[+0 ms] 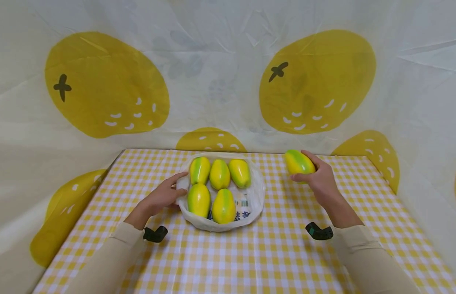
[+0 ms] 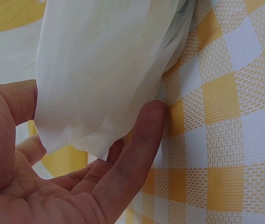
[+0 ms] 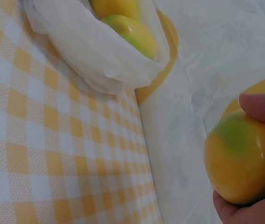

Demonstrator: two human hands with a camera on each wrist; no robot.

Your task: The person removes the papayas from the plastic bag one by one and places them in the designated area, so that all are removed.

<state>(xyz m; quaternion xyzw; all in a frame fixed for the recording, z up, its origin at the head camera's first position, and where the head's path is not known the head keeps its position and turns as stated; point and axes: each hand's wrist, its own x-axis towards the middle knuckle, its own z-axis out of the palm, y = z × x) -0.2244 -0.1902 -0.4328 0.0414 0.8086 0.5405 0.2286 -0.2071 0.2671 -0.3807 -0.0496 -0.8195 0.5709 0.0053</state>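
Note:
In the head view my right hand (image 1: 322, 182) grips a glossy yellow mango with a green streak (image 1: 299, 162), held over the table's far right part. Thumb and fingers lie on opposite sides of this mango (image 3: 240, 157) in the right wrist view. A whitish plastic bag (image 1: 258, 204), its mouth spread wide, sits left of the middle with several similar mangoes (image 1: 219, 174) inside. My left hand (image 1: 162, 199) holds the bag's left side. In the left wrist view the thin plastic (image 2: 100, 70) passes between the thumb and the fingers (image 2: 137, 154).
A yellow and white checked cloth (image 1: 220, 261) covers the table. Behind and beside it hangs a pale sheet (image 1: 216, 81) printed with big yellow fruits. Printed lettering and a barcode (image 1: 244, 202) show on the bag's bottom. Dark devices (image 1: 156, 234) sit at both wrists.

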